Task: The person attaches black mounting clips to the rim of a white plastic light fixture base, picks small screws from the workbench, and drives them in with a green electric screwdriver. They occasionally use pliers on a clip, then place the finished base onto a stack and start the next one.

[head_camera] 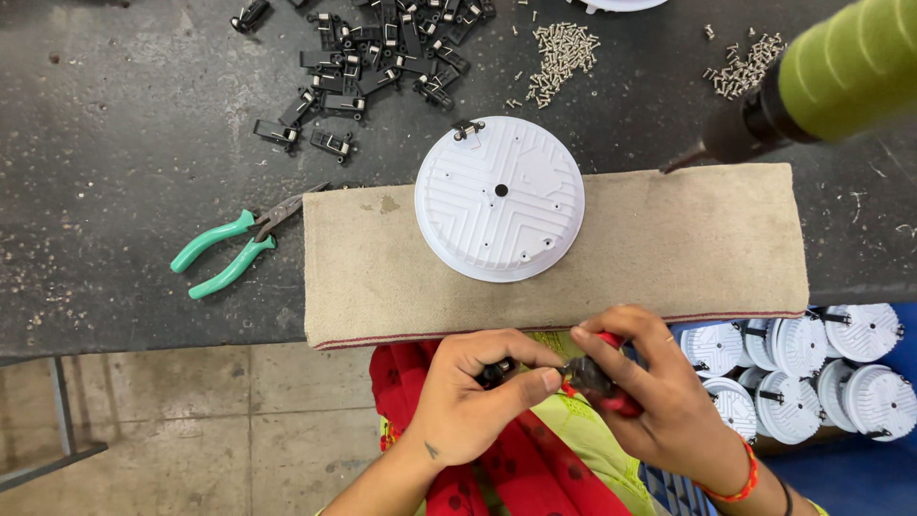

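Far left on the dark table (pixel 115 143) lie green-handled pliers (pixel 229 250), with a heap of black clips (pixel 373 57) beyond them and a round white housing (pixel 500 199) resting on a tan cloth mat (pixel 669 248). Near the table's edge the left hand (pixel 473 392) has its grip pinched on a small black clip (pixel 497 371). Just right of it, the right hand (pixel 650 382) is closed around a red-handled tool (pixel 602 382) whose tip meets that clip, with white housings stacked in a box (pixel 812 368) at the right.

The person wears red and yellow-green patterned clothing, a small dark mark on the left wrist, and red and dark bangles on the right wrist (pixel 740 483) at 5 o'clock.
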